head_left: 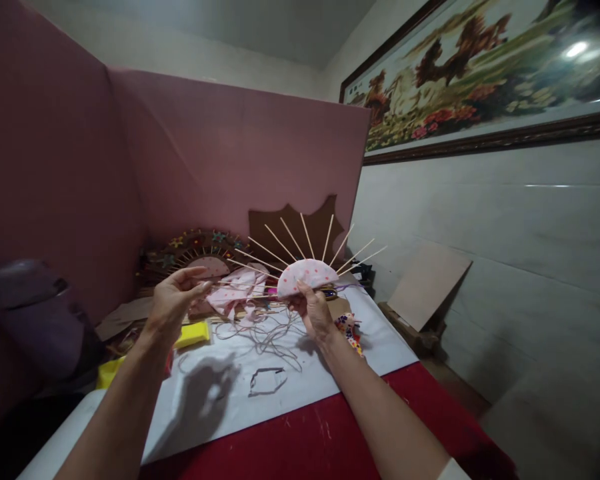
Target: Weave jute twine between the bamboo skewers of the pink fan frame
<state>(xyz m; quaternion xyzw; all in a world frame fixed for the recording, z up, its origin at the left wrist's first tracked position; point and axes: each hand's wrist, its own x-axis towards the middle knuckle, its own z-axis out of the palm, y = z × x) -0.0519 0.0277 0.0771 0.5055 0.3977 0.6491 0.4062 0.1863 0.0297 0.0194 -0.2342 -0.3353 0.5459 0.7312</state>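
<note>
A pink spotted half-disc (305,275) with thin pale sticks (307,236) fanning out from its curved edge is held up above the white sheet (230,420); the right hand (313,312) grips its lower edge, thumb on the front face and fingers underneath. The left hand (177,297) is raised near the ends of the lowest sticks on the left, thumb and forefinger bent toward each other; whether they pinch a stick, I cannot tell.

Below the half-disc lies tangled twine (275,340); pink spotted cloth (237,290) is heaped behind it, a yellow packet (193,335) sits beside the left wrist, and floral fabric (349,330) lies beside the right. Farther back stand a fan-shaped piece with colored decorations (207,267) and a brown jagged-edged sheet (270,230), before a pink partition (230,147); red cloth (300,447) shows along the near edge; a framed picture (445,67) hangs on the right wall.
</note>
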